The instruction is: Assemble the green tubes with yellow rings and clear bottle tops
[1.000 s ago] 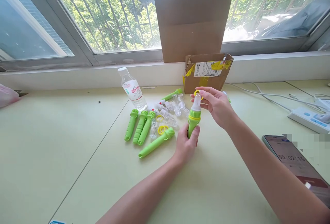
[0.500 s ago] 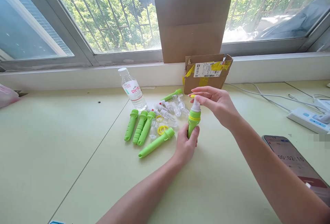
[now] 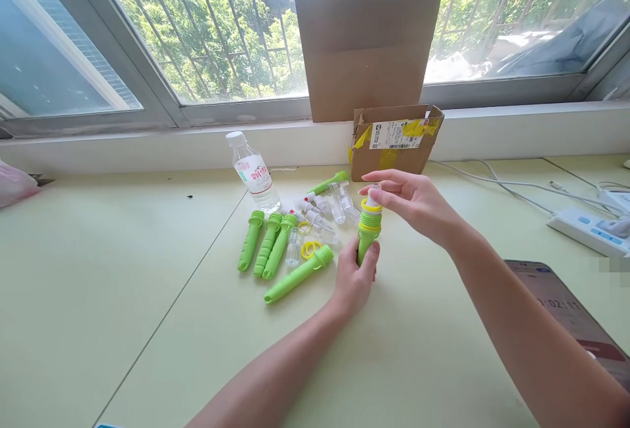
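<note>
Down slips our yellow ring, now around the white collar topping the green handle. Our left hand grips that handle, tilted above the surface; our right hand curls narrowly by the clear tip, its grip we can't tell.

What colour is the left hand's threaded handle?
The threaded handle is green, best seen in the head view.

The yellow ring went from the tip of the green stick down around its white neck; the right hand came down too.
</note>
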`<state>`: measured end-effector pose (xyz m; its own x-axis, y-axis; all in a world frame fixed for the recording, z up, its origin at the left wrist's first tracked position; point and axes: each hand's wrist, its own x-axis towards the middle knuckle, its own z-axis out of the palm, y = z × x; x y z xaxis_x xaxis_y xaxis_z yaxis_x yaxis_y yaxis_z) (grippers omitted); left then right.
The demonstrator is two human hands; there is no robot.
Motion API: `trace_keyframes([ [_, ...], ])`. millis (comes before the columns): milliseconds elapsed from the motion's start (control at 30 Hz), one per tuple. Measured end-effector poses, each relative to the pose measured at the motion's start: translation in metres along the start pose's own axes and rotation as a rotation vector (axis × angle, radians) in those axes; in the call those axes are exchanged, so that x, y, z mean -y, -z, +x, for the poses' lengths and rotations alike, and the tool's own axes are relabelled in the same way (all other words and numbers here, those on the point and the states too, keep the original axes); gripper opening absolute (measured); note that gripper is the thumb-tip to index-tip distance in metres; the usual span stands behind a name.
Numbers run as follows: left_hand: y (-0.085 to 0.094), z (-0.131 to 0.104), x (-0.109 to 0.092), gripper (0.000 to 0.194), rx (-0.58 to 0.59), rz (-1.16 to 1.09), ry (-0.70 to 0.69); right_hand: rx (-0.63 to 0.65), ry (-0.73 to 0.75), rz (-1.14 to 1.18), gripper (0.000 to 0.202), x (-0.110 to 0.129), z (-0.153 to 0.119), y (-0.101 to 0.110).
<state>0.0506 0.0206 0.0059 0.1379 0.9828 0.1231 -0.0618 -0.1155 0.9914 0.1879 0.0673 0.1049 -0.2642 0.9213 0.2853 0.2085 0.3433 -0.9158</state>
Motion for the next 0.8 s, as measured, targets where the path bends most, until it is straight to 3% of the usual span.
trace_keyframes([
  [400, -0.0005, -0.0012, 0.0014, 0.032, 0.002, -0.003, -0.005, 0.086, -0.035, 0.053, 0.047, -0.0010, 0.0007, 0.0004],
  [800, 0.0002, -0.0002, 0.0020, 0.032, 0.029, 0.003, -0.010, -0.158, 0.120, 0.060, 0.048, 0.0003, 0.0018, -0.0006],
])
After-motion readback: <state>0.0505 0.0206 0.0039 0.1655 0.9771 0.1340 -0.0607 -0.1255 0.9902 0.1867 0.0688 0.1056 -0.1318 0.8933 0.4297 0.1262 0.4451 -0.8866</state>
